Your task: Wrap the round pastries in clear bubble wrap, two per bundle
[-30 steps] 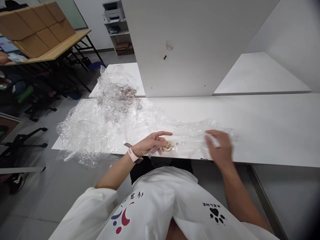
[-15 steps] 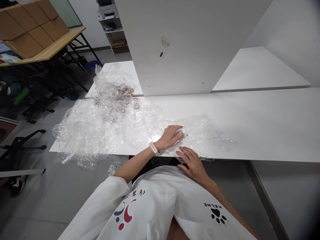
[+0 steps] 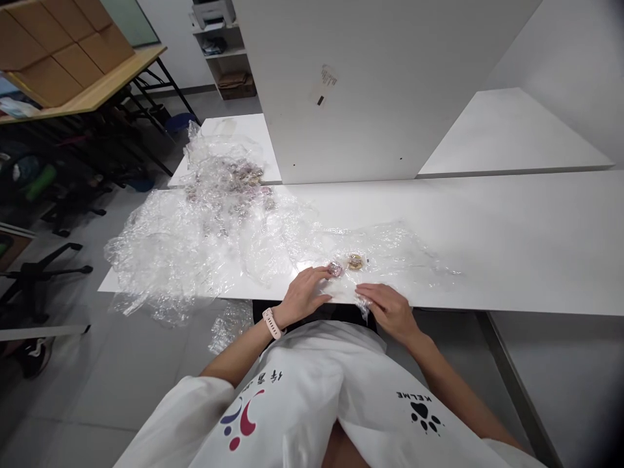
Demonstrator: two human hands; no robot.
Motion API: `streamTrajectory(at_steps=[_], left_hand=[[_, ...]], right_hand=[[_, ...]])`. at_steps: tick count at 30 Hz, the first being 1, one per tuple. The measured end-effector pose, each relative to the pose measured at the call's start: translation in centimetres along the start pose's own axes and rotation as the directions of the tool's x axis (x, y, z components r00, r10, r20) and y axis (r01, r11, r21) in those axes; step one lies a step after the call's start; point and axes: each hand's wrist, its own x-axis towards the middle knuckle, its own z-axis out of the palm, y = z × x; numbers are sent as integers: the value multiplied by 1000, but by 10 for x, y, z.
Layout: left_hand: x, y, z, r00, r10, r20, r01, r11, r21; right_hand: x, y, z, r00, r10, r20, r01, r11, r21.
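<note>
Upright white panel (image 3: 375,91) behind white worktop (image 3: 511,247); at left, grey floor (image 3: 78,403), wooden table (image 3: 121,73), shelves (image 3: 227,53) beyond.

Worn on the head of the person I watched, the lone camera looked forward and down above the near edge of the bench (image 3: 511,247), close over both hands, framing its left edge, cropping its right, and reaching past its far edge to a shelf unit (image 3: 227,54).

Gold-toned piece (image 3: 355,261), pinkish piece (image 3: 335,268), colourless film (image 3: 400,250), white tabletop (image 3: 511,247)
</note>
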Motion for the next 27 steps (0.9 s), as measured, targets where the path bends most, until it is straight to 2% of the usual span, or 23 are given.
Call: streamTrajectory(at_steps=[2,5,7,9,10,11,13,15,16,19,21,23,24,25,27], left_hand=[[15,-2,-4,996,-49,-68,48,999,-14],[47,-7,-16,980,-169,-109,164,985,-55],[67,-8,-19,948,-244,-203,253,967,17],[81,-5,-15,920,-225,-322,287,945,158],[85,-3,-10,928,-174,-330,254,942,219],[88,0,-5,954,-104,-280,179,949,258],[89,3,7,996,47,-70,-28,969,247],[88,1,15,990,121,73,-134,971,198],[89,-3,17,991,108,85,-122,975,183],[94,-18,17,999,-46,22,43,994,105],[97,-27,12,988,-153,-3,153,988,12],[97,-30,5,970,-241,-11,240,968,-78],[95,-30,0,960,-280,-2,277,953,-120],[94,-29,-5,948,-316,18,315,934,-168],[90,-26,-15,919,-382,98,394,877,-275]], right_hand=[[25,-1,-13,993,109,46,-111,992,52],[71,11,-25,963,249,102,-259,961,93],[100,27,-23,928,355,113,-363,929,69],[124,45,-13,883,451,133,-455,891,0],[133,54,-7,863,482,150,-482,875,-40],[140,63,0,849,501,168,-496,865,-75],[148,75,11,835,519,183,-506,855,-116],[148,79,17,833,527,168,-510,849,-136],[146,78,18,834,530,151,-512,847,-143],[129,68,16,894,447,-25,-445,881,-157],[109,59,13,952,284,-114,-301,937,-177],[88,53,11,990,133,-49,-140,973,-185],[78,51,11,994,105,16,-100,979,-176],[70,49,10,992,111,61,-100,981,-164],[61,48,7,973,210,95,-200,974,-108]])
